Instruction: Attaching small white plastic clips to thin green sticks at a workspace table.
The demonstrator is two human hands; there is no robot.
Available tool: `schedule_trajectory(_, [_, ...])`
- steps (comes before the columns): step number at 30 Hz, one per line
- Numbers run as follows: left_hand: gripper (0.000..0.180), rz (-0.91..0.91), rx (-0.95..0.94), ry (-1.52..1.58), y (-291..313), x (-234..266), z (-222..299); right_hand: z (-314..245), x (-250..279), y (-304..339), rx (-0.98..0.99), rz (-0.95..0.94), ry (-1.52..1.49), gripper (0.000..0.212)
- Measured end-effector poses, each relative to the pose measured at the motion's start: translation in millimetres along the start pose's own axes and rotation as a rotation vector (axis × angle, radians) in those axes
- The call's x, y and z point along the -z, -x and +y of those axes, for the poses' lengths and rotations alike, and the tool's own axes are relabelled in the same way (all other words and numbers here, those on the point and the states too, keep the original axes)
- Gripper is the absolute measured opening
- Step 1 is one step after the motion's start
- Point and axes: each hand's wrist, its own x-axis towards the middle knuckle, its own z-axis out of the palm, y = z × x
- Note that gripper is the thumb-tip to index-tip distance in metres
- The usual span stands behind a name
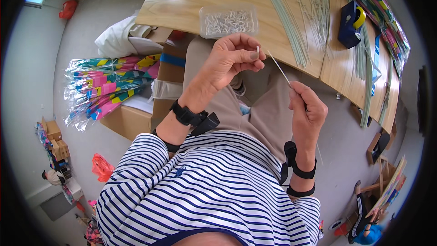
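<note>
Between the thumb and fingertips of my left hand (234, 58) is a short white tube (258, 49), held upright above my lap. My right hand (308, 103) pinches a thin pale rod (279, 69), whose tip points up and left toward the tube. A small gap separates the two. The rod's other end runs out below my right hand, beside the wrist. Just beyond my left hand, at the table's edge, stands a clear plastic box (229, 20) full of small white tubes like the one I hold.
On the wooden table (177, 0) lie bundles of thin pale rods (287, 23) and a blue tape dispenser (351, 23) with yellow tape. Colourful plastic-wrapped bundles (114, 84) rest on cardboard boxes (127, 120) at the left. Another person (364, 228) is at the lower right.
</note>
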Motion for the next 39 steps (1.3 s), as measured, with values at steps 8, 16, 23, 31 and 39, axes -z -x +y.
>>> schedule_trajectory(8, [0.016,0.01,-0.001,-0.007,0.7,2.2,-0.3,-0.3,-2.9,-1.7,0.008,-0.025,0.015,0.012])
schedule_trajectory(16, [0.016,0.021,-0.03,-0.118,3.9,-3.5,-2.2,-6.0,-4.9,-8.9,-0.014,-0.005,0.009,0.008])
schedule_trajectory(23, [0.023,-0.063,-0.166,-0.577,11.7,-29.3,-5.9,-6.7,-27.4,-26.1,0.055,-0.019,-0.082,0.007])
schedule_trajectory(31, [0.022,-0.065,-0.314,-0.751,13.3,-28.3,-9.3,-5.4,-32.8,-27.3,0.105,-0.039,-0.043,0.004])
schedule_trajectory(39, [0.021,-0.059,-0.193,-0.576,16.5,-30.1,-6.1,-1.8,-29.4,-28.7,0.024,-0.067,-0.127,0.004])
